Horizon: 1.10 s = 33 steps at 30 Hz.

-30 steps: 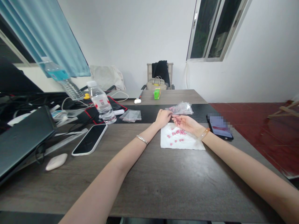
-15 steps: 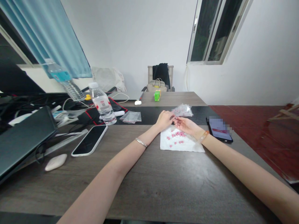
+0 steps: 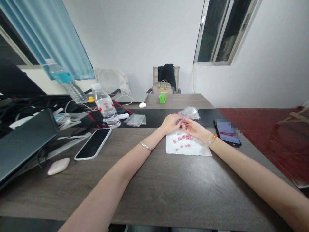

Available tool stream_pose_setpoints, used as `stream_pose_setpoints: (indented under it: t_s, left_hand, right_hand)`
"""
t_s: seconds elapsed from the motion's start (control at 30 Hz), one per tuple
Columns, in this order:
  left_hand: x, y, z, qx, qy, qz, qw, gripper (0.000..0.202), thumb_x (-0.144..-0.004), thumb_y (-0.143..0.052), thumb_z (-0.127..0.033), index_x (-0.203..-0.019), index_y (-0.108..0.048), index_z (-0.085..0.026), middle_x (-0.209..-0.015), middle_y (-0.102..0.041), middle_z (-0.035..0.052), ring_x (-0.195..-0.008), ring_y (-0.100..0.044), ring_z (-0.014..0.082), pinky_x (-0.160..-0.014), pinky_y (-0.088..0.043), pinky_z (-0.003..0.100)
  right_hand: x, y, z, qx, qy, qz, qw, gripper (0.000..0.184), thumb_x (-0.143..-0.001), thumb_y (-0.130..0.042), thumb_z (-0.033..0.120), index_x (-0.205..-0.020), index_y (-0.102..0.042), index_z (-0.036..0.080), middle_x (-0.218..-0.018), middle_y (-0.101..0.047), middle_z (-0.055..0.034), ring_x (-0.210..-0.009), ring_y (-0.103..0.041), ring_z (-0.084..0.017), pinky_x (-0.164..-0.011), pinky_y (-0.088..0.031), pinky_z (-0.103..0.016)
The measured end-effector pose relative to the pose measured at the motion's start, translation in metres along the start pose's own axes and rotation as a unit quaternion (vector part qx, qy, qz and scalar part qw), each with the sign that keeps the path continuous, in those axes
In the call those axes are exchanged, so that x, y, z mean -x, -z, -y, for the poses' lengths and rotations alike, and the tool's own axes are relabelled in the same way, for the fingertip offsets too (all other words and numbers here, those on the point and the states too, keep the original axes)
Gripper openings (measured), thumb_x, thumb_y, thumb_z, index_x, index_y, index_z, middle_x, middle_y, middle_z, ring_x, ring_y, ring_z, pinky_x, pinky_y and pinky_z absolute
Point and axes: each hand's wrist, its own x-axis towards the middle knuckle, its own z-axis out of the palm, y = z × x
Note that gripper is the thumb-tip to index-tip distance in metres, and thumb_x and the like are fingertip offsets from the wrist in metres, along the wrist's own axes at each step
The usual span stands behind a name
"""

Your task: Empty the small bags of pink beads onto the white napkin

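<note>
The left hand (image 3: 171, 124) and the right hand (image 3: 194, 129) meet above a white paper napkin (image 3: 190, 149) with pink tablets (image 3: 182, 138) — their fingertips (image 3: 182, 121) are close together, pinching what I cannot tell — and a clear plastic bag (image 3: 189, 113) lies just beyond, long axis sideways, nearer the right hand.

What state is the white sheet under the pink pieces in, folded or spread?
Spread: the white sheet lies flat on the table, pink pieces on top.
</note>
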Motion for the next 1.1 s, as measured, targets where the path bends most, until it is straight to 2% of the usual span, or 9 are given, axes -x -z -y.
stream_pose_setpoints:
  t_s: [0.13, 0.27, 0.53, 0.73, 0.93, 1.1]
  left_hand:
    - [0.001, 0.002, -0.001, 0.007, 0.020, 0.006, 1.000, 0.023, -0.081, -0.048, -0.019, -0.090, -0.069, -0.019, -0.094, -0.070, 0.0052, -0.090, -0.062, 0.0190, -0.082, -0.044, 0.031]
    - [0.001, 0.001, 0.000, 0.029, 0.010, -0.009, 0.999, 0.024, -0.080, -0.048, -0.018, -0.090, -0.070, -0.018, -0.095, -0.071, 0.0048, -0.091, -0.062, 0.0183, -0.084, -0.044, 0.030]
    - [0.000, -0.005, 0.002, 0.084, 0.061, -0.038, 0.994, 0.023, -0.084, -0.050, -0.026, -0.089, -0.071, -0.018, -0.092, -0.072, 0.0040, -0.087, -0.063, 0.0165, -0.081, -0.045, 0.027]
    - [0.000, -0.005, 0.004, 0.132, 0.109, -0.009, 0.985, 0.037, -0.091, -0.041, -0.037, -0.084, -0.072, -0.018, -0.085, -0.072, 0.0033, -0.078, -0.063, 0.0151, -0.073, -0.046, 0.023]
    - [-0.001, -0.004, 0.003, 0.164, 0.136, 0.025, 0.977, 0.036, -0.089, -0.041, -0.033, -0.084, -0.074, -0.019, -0.083, -0.073, 0.0002, -0.077, -0.064, 0.0145, -0.074, -0.046, 0.021]
    - [-0.001, -0.007, 0.004, 0.205, 0.151, -0.014, 0.967, 0.028, -0.085, -0.049, -0.031, -0.089, -0.074, -0.019, -0.087, -0.074, 0.0008, -0.079, -0.065, 0.0154, -0.077, -0.048, 0.023]
  right_hand:
    - [-0.006, 0.005, -0.002, 0.010, -0.006, 0.004, 1.000, 0.016, -0.088, -0.050, 0.009, -0.077, -0.060, 0.015, -0.063, -0.059, 0.0016, -0.049, -0.053, -0.005, -0.050, -0.048, -0.014]
    - [-0.008, 0.007, -0.002, 0.018, -0.005, 0.006, 1.000, 0.015, -0.087, -0.050, 0.006, -0.080, -0.060, 0.016, -0.065, -0.060, 0.0019, -0.052, -0.055, -0.005, -0.052, -0.049, -0.014]
    - [-0.003, 0.003, 0.003, 0.017, -0.012, 0.003, 1.000, 0.017, -0.087, -0.048, 0.006, -0.078, -0.058, 0.017, -0.061, -0.059, 0.0027, -0.049, -0.053, -0.004, -0.050, -0.048, -0.014]
    - [-0.003, 0.001, 0.002, 0.018, -0.006, 0.009, 1.000, 0.015, -0.086, -0.050, 0.008, -0.077, -0.057, 0.018, -0.058, -0.059, 0.0027, -0.047, -0.052, -0.006, -0.046, -0.047, -0.016]
    - [-0.001, -0.001, 0.001, 0.012, 0.001, 0.008, 1.000, 0.013, -0.090, -0.051, 0.013, -0.079, -0.058, 0.017, -0.059, -0.059, 0.0028, -0.047, -0.052, -0.005, -0.047, -0.048, -0.014]
    - [0.001, -0.003, 0.000, 0.019, 0.006, 0.012, 1.000, 0.009, -0.089, -0.054, 0.013, -0.084, -0.060, 0.017, -0.063, -0.059, 0.0039, -0.048, -0.051, -0.003, -0.049, -0.049, -0.013]
